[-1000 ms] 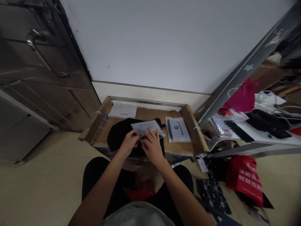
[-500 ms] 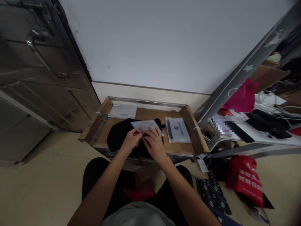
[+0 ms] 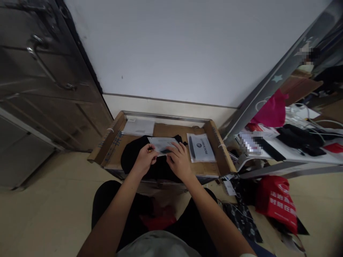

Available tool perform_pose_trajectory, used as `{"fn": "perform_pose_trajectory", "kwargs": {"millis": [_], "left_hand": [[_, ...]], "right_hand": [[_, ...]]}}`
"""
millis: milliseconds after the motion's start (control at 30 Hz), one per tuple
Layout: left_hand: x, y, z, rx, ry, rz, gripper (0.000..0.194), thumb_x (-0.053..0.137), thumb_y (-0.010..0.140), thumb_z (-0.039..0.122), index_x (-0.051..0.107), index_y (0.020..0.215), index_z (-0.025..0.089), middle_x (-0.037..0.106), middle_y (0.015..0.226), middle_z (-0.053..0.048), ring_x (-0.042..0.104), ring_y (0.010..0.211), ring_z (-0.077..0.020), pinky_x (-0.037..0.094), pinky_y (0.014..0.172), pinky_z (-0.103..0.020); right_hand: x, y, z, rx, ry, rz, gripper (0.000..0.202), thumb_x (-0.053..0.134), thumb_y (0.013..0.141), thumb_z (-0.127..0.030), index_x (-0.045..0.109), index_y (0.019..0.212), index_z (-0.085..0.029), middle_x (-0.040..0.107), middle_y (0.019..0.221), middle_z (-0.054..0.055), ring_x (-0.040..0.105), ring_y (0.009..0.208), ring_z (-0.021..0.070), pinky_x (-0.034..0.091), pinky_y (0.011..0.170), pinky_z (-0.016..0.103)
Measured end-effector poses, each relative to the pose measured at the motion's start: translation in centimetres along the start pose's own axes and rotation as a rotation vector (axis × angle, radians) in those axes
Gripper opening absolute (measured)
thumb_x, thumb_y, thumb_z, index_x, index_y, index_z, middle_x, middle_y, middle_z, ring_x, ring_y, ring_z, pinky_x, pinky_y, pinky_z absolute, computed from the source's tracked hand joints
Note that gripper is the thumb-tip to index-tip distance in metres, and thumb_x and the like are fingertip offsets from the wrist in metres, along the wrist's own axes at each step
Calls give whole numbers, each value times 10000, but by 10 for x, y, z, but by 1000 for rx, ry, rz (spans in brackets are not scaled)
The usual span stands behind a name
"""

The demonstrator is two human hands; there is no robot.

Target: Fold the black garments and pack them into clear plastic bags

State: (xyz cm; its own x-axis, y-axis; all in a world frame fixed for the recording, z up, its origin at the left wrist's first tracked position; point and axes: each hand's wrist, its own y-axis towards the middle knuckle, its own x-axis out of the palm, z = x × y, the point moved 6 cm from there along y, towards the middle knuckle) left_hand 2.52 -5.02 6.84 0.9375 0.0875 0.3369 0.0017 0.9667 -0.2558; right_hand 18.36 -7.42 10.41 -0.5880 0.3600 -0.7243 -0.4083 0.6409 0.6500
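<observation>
A small frosted plastic bag (image 3: 160,142) lies above a bundle of black cloth (image 3: 130,153) on the cardboard. My left hand (image 3: 146,159) pinches the bag's near-left edge; a ring shows on one finger. At the bag's right side, my right hand (image 3: 180,160) has its fingers bent over the edge, gripping it. A dark patch shows through the plastic between the hands. To the right lies another frosted bag (image 3: 206,148) with a dark logo and lettering.
White flat packets (image 3: 139,126) lie at the back left of the cardboard tray (image 3: 225,153). A cluttered white desk (image 3: 300,159) stands to the right, with a red bag (image 3: 281,203) on the floor below. A metal door (image 3: 53,71) is at left.
My hands have moved slightly apart along the bag's near edge, and more of the bag shows between them. The view has shifted a little.
</observation>
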Motion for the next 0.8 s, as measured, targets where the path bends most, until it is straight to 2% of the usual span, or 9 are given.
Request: {"fn": "perform_pose_trajectory", "kwargs": {"millis": [233,633,800], "left_hand": [[-19,5,15,30,45,-4,357,749,538,194,493,786,209,425,571,99,402,464,-41,196,395,-152],[-35,23,26,122,112,-34,345,756,585,227,504,822,217,413,643,96,372,479,-37,219,415,-151],[-44,33,18,201,293,-53,219,696,679,269,528,809,220,428,648,82,385,499,-64,290,461,-181]], "right_hand": [[-10,-9,27,6,-56,-33,171,553,922,-134,688,912,-240,718,1231,37,489,1370,270,294,1187,586],[-42,-32,57,88,-125,-29,175,543,926,-131,686,953,-228,732,1181,53,521,1318,275,319,1161,579],[-32,-44,63,97,-78,-33,201,515,920,-124,683,971,-223,710,1204,87,540,1299,285,388,1129,604]]}}
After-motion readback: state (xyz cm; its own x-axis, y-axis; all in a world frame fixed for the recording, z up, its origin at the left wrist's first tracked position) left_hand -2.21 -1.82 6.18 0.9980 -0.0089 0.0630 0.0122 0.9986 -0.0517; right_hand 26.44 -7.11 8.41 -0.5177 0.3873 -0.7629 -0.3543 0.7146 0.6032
